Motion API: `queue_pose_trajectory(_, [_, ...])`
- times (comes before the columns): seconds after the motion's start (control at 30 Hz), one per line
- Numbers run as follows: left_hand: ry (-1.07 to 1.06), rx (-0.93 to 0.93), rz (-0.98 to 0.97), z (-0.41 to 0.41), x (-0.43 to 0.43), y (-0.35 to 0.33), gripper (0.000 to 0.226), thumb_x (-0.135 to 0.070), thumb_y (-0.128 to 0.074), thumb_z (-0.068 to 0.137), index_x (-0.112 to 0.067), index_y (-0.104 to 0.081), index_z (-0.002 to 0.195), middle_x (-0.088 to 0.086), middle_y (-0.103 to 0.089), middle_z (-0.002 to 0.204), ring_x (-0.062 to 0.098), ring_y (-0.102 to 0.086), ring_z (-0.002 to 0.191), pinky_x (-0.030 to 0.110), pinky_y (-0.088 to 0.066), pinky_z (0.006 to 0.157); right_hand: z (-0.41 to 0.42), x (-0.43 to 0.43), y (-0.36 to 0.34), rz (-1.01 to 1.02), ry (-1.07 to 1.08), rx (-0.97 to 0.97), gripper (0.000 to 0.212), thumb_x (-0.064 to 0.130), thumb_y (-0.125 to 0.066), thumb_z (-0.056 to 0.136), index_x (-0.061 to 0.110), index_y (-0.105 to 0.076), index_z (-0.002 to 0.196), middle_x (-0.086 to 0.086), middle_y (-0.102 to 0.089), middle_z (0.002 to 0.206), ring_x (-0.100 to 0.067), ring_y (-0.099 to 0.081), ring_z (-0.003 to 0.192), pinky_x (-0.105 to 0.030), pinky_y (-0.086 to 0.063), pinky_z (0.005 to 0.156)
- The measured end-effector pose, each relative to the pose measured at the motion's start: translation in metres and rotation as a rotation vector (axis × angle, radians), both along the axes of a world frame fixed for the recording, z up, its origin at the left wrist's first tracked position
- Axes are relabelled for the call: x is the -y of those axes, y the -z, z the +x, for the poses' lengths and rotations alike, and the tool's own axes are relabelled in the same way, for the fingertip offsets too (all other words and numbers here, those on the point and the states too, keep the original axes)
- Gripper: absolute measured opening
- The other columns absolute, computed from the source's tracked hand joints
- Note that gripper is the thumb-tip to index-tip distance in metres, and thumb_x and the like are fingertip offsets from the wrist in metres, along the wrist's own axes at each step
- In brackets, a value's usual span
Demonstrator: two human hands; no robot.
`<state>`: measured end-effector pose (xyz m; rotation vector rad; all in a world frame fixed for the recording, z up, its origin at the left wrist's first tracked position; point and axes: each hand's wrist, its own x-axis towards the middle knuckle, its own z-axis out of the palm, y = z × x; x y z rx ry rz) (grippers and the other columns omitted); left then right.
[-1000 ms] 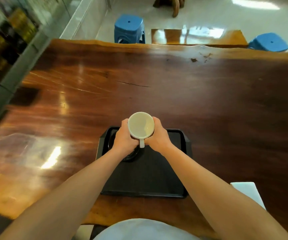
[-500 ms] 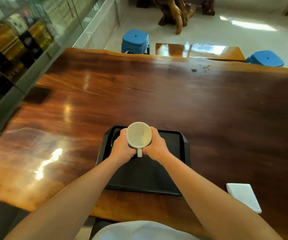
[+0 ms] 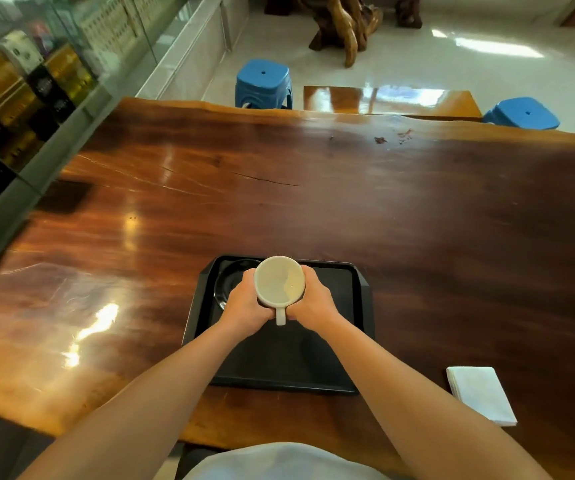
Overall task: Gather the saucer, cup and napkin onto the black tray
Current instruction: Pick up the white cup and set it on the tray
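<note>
A white cup [image 3: 279,280] is held upright between both hands over the black tray [image 3: 358,327], its handle pointing toward me. My left hand [image 3: 244,306] wraps its left side and my right hand [image 3: 312,303] its right side. A black saucer [image 3: 232,278] lies in the tray's far left corner, partly hidden by the cup and my left hand. I cannot tell whether the cup touches the saucer. A folded white napkin [image 3: 480,393] lies on the wooden table to the right of the tray, near the front edge.
The long dark wooden table [image 3: 313,202] stretches far ahead and to both sides. A glass display case [image 3: 19,98] runs along the left. Two blue stools [image 3: 263,83] and a small wooden bench [image 3: 390,100] stand beyond the table's far edge.
The view has tilted up and back, showing more of the room. Both hands keep hold of the cup, which sits slightly farther right over the saucer.
</note>
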<state>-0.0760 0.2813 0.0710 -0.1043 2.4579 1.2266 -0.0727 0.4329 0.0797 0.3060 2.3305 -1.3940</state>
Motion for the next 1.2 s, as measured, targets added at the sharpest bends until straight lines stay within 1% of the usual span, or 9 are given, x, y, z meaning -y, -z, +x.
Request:
queue_pose_trajectory(0.1, [0.014,0.036,-0.010,-0.002,-0.005,0.007,0.090,-0.016,-0.089,0.068,-0.018,-0.037,0.142,0.000,-0.054,0.116,0.028,-0.061,0.105,0.045,-0.058,0.084,-0.002,-0.007,0.007,0.006,0.005,0.031,0.081,0.010,-0.083,0.075,0.023,-0.038,0.142,0.006,-0.050,0.115,-0.014,-0.051,0.108,-0.049,-0.057,0.095])
queue_pose_trajectory(0.27, [0.019,0.058,-0.017,-0.008,-0.015,0.019,0.085,-0.016,-0.089,0.067,-0.018,-0.042,0.137,0.001,-0.054,0.116,0.027,-0.062,0.105,0.046,-0.058,0.086,-0.007,-0.015,0.019,0.048,-0.001,0.070,0.081,0.012,-0.082,0.077,0.022,-0.037,0.142,0.006,-0.049,0.116,-0.014,-0.051,0.107,-0.048,-0.058,0.094])
queue_pose_trajectory(0.4, [0.043,0.070,-0.014,-0.013,-0.024,0.030,0.083,-0.013,-0.090,0.066,-0.014,-0.044,0.136,-0.002,-0.052,0.112,0.023,-0.059,0.106,0.044,-0.057,0.088,-0.009,-0.022,0.029,0.086,0.006,0.086,0.078,0.012,-0.081,0.079,0.022,-0.037,0.142,0.007,-0.049,0.116,-0.014,-0.051,0.107,-0.048,-0.058,0.093])
queue_pose_trajectory(0.57, [0.054,0.095,-0.025,-0.017,-0.034,0.041,0.084,-0.019,-0.092,0.064,-0.015,-0.046,0.134,-0.004,-0.052,0.115,0.020,-0.056,0.112,0.039,-0.054,0.092,-0.011,-0.032,0.042,0.106,0.007,0.130,0.075,0.010,-0.077,0.081,0.022,-0.035,0.143,0.005,-0.049,0.118,-0.013,-0.049,0.107,-0.047,-0.057,0.095])
queue_pose_trajectory(0.63, [0.057,0.111,-0.029,-0.018,-0.037,0.048,0.081,-0.017,-0.090,0.065,-0.015,-0.047,0.133,-0.003,-0.052,0.115,0.021,-0.057,0.112,0.040,-0.055,0.090,-0.011,-0.036,0.046,0.111,0.006,0.144,0.075,0.009,-0.077,0.081,0.021,-0.036,0.143,0.002,-0.052,0.121,-0.013,-0.050,0.108,-0.048,-0.057,0.094])
queue_pose_trajectory(0.77, [0.071,0.131,-0.026,-0.022,-0.042,0.056,0.079,-0.015,-0.090,0.067,-0.015,-0.047,0.133,-0.003,-0.052,0.115,0.016,-0.054,0.108,0.031,-0.046,0.085,-0.013,-0.042,0.053,0.118,0.008,0.176,0.075,0.007,-0.076,0.081,0.021,-0.035,0.142,0.002,-0.051,0.120,-0.014,-0.050,0.107,-0.049,-0.058,0.093])
queue_pose_trajectory(0.93, [0.073,0.157,-0.035,-0.025,-0.049,0.064,0.077,-0.015,-0.088,0.068,-0.015,-0.047,0.132,-0.004,-0.052,0.114,0.019,-0.056,0.112,0.030,-0.045,0.085,-0.017,-0.050,0.057,0.128,0.006,0.205,0.075,0.006,-0.074,0.081,0.020,-0.034,0.143,0.002,-0.051,0.118,-0.015,-0.050,0.106,-0.049,-0.058,0.091])
queue_pose_trajectory(1.07, [0.072,0.147,-0.001,-0.028,-0.058,0.069,0.073,-0.015,-0.089,0.069,-0.014,-0.050,0.130,-0.003,-0.054,0.115,0.016,-0.054,0.107,0.029,-0.043,0.085,-0.021,-0.058,0.060,0.131,0.017,0.213,0.073,0.006,-0.074,0.082,0.018,-0.035,0.143,0.002,-0.052,0.117,-0.015,-0.050,0.104,-0.048,-0.058,0.091])
queue_pose_trajectory(1.2, [0.055,0.144,0.003,-0.031,-0.066,0.074,0.076,-0.016,-0.090,0.069,-0.015,-0.048,0.132,0.002,-0.057,0.123,0.015,-0.053,0.110,0.029,-0.043,0.088,-0.025,-0.064,0.060,0.134,0.022,0.224,0.072,0.006,-0.073,0.082,0.019,-0.035,0.142,0.003,-0.050,0.115,-0.017,-0.052,0.107,-0.048,-0.058,0.091])
